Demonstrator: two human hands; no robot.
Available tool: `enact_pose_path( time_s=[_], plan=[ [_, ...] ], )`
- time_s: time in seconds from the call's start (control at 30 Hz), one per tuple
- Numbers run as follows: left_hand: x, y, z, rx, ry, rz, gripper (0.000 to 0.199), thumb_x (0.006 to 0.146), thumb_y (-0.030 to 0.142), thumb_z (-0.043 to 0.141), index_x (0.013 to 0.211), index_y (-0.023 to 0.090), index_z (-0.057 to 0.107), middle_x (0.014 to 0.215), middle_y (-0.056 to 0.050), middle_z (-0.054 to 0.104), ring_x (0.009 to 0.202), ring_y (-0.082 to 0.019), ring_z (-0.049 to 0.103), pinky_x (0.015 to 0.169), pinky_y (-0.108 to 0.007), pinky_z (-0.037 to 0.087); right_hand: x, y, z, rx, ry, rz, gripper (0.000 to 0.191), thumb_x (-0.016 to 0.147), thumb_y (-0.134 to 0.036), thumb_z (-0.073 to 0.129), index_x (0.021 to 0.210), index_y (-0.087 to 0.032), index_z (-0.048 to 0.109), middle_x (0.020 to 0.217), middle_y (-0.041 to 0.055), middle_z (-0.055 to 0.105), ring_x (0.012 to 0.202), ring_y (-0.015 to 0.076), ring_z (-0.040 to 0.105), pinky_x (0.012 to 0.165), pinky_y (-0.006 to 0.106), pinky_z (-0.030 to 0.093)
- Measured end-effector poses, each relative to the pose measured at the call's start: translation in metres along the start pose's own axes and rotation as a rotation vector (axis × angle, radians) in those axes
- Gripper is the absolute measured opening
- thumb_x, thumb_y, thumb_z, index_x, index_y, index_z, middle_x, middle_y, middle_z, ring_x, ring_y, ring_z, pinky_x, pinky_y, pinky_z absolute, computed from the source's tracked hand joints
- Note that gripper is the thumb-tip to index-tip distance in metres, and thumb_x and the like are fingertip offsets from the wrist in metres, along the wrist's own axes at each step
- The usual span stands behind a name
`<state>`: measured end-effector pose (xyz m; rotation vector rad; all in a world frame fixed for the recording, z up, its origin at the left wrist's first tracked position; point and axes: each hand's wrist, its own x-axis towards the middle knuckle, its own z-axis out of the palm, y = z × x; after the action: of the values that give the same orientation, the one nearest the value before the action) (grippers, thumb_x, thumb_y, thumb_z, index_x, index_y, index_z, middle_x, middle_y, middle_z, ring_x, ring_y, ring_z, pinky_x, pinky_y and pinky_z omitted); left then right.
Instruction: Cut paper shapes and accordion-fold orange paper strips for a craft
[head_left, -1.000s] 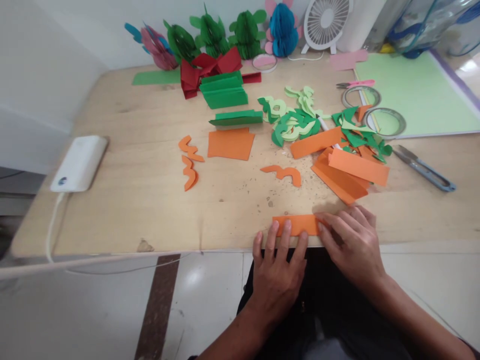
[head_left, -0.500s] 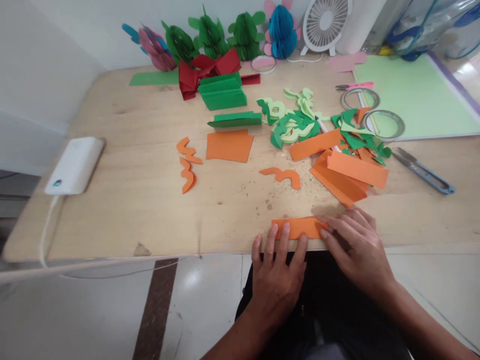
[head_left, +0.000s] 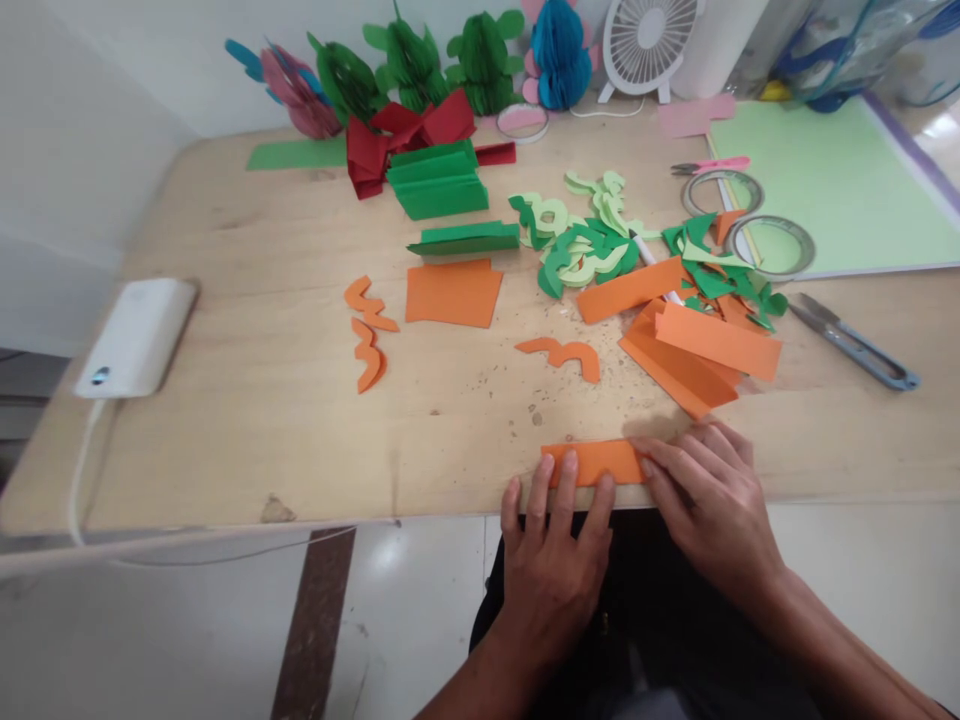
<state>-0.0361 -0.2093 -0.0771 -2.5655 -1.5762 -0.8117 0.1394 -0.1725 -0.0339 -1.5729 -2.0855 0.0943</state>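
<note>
An orange paper strip [head_left: 600,460] lies along the table's front edge, apparently folded. My left hand [head_left: 559,550] rests on it with fingers spread, the fingertips pressing its left and middle part. At the strip's right end my right hand [head_left: 709,495] is closed, thumb and forefinger pinching the corner; its other fingers curl beneath and are partly hidden. Just beyond the strip lies a wavy orange paper cutout [head_left: 566,355]. Folded orange paper pieces [head_left: 716,340] are piled above my right hand. Farther left sit an orange paper sheet [head_left: 454,293] and more wavy orange cutouts [head_left: 367,350].
Thread snips [head_left: 855,345] lie at the right, near tape rolls [head_left: 776,248] and a light green sheet [head_left: 847,180]. Green paper scraps [head_left: 592,250] cover the middle. Folded green paper [head_left: 439,185], paper figures [head_left: 409,65] and a fan [head_left: 651,45] stand behind. A white power bank [head_left: 139,335] sits left.
The view has shifted slightly. Both hands keep nearly the same place on the orange strip, the left one still flat and the right one still pinching its end.
</note>
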Motion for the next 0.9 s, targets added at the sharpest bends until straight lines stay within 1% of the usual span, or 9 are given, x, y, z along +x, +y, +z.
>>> enact_pose_path(
  time_s=[0.17, 0.43, 0.63, 0.9],
  plan=[
    [-0.0001, 0.0005, 0.0014, 0.005, 0.007, -0.007, 0.042, 0.085, 0.030, 0.059, 0.127, 0.022, 0.059, 0.141, -0.016, 0.051, 0.138, -0.033, 0.036, 0.111, -0.053, 0.022, 0.0005, -0.0014, 0.0011, 0.007, 0.003, 0.029, 0.015, 0.088, -0.017, 0.054, 0.091, -0.020, 0.069, 0.068, 0.0014, 0.063, 0.070, 0.0172, 0.052, 0.082, 0.038, 0.042],
    [-0.0015, 0.0004, 0.0030, 0.017, 0.009, -0.007, 0.042, 0.084, 0.029, 0.060, 0.126, 0.022, 0.060, 0.139, -0.016, 0.052, 0.137, -0.033, 0.036, 0.111, -0.053, 0.023, 0.0016, -0.0026, 0.0016, -0.017, 0.008, 0.017, 0.013, 0.087, -0.016, 0.056, 0.090, -0.018, 0.068, 0.068, 0.0019, 0.063, 0.072, 0.0180, 0.052, 0.081, 0.038, 0.041],
    [-0.0016, 0.0007, 0.0023, 0.043, -0.013, 0.000, 0.048, 0.084, 0.029, 0.061, 0.131, 0.023, 0.056, 0.142, -0.016, 0.049, 0.138, -0.033, 0.035, 0.112, -0.053, 0.021, 0.0014, -0.0032, 0.0020, -0.013, 0.007, 0.043, 0.015, 0.087, -0.016, 0.055, 0.092, -0.020, 0.069, 0.068, 0.0009, 0.064, 0.072, 0.0178, 0.053, 0.082, 0.038, 0.040],
    [-0.0019, 0.0023, -0.0007, 0.071, -0.071, 0.005, 0.048, 0.083, 0.024, 0.061, 0.131, 0.023, 0.055, 0.145, -0.016, 0.045, 0.140, -0.034, 0.031, 0.112, -0.055, 0.021, 0.0025, -0.0038, 0.0022, -0.132, 0.040, -0.026, 0.011, 0.086, -0.015, 0.057, 0.090, -0.019, 0.067, 0.064, 0.0001, 0.061, 0.068, 0.0174, 0.050, 0.079, 0.036, 0.039]
  ],
)
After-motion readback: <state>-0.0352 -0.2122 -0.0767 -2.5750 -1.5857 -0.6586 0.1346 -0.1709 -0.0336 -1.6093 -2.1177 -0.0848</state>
